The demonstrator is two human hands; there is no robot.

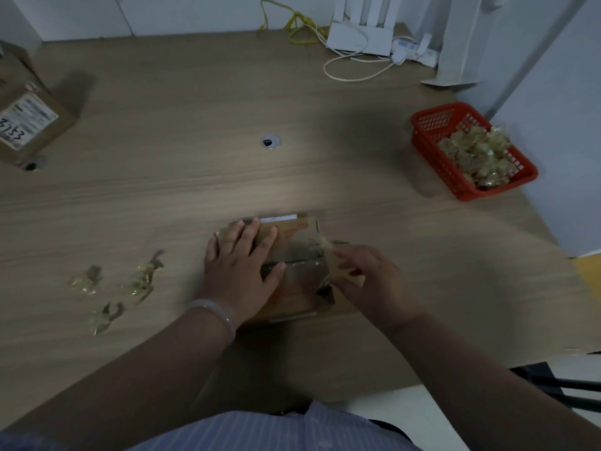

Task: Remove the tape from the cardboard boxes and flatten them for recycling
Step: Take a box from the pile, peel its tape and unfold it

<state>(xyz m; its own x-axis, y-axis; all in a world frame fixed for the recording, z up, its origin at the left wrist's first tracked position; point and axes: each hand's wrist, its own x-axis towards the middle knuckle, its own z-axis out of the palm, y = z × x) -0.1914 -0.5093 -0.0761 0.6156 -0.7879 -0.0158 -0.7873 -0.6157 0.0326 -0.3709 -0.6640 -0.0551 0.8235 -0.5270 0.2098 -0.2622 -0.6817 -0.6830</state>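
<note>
Our left hand (240, 265) presses flat on the box (297, 237) while our right hand (369, 276) pinches tape (325, 245) at its right edge, so we should peel low and slowly.

Matt brown cardboard box (292, 255), glossy crinkled tape scraps (143, 278), wood-grain table (195, 177), red plastic mesh basket (435, 125)

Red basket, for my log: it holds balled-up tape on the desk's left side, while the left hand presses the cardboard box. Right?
Not left: the head view shows the red basket holding balled-up tape on the right side of the desk, while the left hand presses the cardboard box.
</note>
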